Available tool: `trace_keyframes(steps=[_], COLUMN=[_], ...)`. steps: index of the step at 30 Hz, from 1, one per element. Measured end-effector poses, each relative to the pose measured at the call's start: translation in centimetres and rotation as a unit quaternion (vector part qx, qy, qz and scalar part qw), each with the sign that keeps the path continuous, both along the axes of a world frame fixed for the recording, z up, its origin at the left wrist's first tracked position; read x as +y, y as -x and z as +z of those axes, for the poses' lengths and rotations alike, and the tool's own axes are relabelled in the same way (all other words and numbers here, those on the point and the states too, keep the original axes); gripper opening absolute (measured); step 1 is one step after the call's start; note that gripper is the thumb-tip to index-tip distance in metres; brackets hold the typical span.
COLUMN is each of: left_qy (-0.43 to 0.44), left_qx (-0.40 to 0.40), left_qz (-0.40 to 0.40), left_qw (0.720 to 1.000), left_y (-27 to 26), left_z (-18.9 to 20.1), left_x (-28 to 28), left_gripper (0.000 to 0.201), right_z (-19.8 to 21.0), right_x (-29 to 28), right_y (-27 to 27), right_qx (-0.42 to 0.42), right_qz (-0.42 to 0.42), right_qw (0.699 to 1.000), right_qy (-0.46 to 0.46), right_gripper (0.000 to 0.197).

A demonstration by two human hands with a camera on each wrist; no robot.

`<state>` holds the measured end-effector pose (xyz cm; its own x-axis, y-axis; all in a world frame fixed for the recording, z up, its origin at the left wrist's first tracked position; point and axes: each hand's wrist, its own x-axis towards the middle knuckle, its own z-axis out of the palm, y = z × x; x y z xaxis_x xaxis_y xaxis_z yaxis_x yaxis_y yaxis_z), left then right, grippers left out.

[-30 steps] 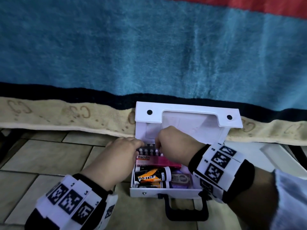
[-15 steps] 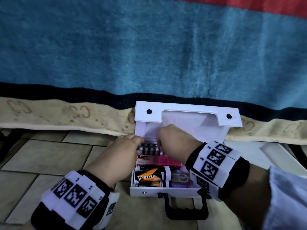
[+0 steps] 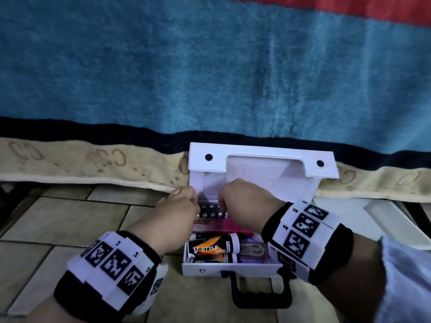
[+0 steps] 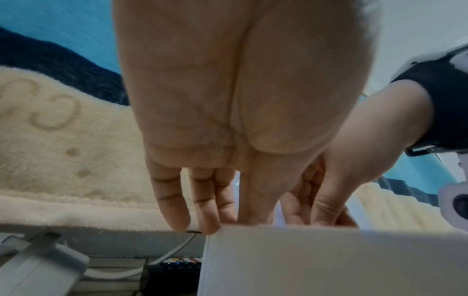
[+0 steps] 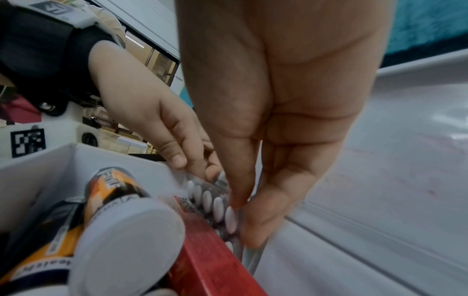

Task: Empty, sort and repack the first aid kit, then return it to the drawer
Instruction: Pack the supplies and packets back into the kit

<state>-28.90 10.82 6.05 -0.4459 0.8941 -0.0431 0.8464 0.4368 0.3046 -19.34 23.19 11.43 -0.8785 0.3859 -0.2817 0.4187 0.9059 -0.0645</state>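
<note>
My right hand (image 5: 273, 120) pinches the pill strips (image 5: 215, 204) between thumb and fingers at the back of the kit (image 3: 233, 268). My left hand (image 3: 177, 220) pinches their other end, fingers curled. The open white kit sits on the tile floor (image 3: 58, 224), its lid (image 3: 261, 166) leaning on a blue and tan blanket (image 3: 210, 78). A red box (image 5: 212, 260) and an orange tube (image 3: 212, 248) lie inside.

A blue blanket (image 3: 210, 66) with a red band (image 3: 349, 5) on top, a dark stripe (image 3: 70, 129) and a beige patterned border (image 3: 70, 164) fills the frame's upper half above tiled floor (image 3: 58, 217) at lower left.
</note>
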Motion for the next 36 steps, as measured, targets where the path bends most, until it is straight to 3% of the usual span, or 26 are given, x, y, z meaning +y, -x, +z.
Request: trace_keyframes(steps=[6,16,20,24,30,36], left_qy=[-0.021,-0.056,-0.046,-0.043,-0.029,-0.035], left_qx=[0.043,0.003,0.019,0.017,0.016,0.004], left_qz=[-0.022,0.014,0.000,0.005,0.016,0.016], left_qw=[0.999,0.998,0.999,0.999,0.999,0.999], left_y=[-0.2,-0.3,-0.2,-0.2,-0.3,-0.5], left_z=[0.4,0.7,0.8,0.8,1.0,1.0], left_x=[-0.3,-0.6,-0.7,-0.5,-0.7,-0.7], left_gripper=[0.025,0.020,0.024,0.033,0.051,0.053], right_z=[0.1,0.2,-0.5,-1.0,-0.3,-0.1], right_x=[-0.1,-0.4,0.5,0.9,1.8,1.2], right_y=[-0.2,-0.3,0.0,0.0,-0.2,-0.6], right_qx=[0.007,-0.008,0.006,-0.032,0.036,-0.069], right_qz=[0.006,0.014,0.005,0.016,-0.026,0.063], right_qw=[1.000,0.998,1.000,0.999,0.997,0.990], right_qy=[-0.028,-0.056,0.000,0.032,0.063,0.101], right_gripper=[0.031,0.020,0.022,0.028,0.027,0.027])
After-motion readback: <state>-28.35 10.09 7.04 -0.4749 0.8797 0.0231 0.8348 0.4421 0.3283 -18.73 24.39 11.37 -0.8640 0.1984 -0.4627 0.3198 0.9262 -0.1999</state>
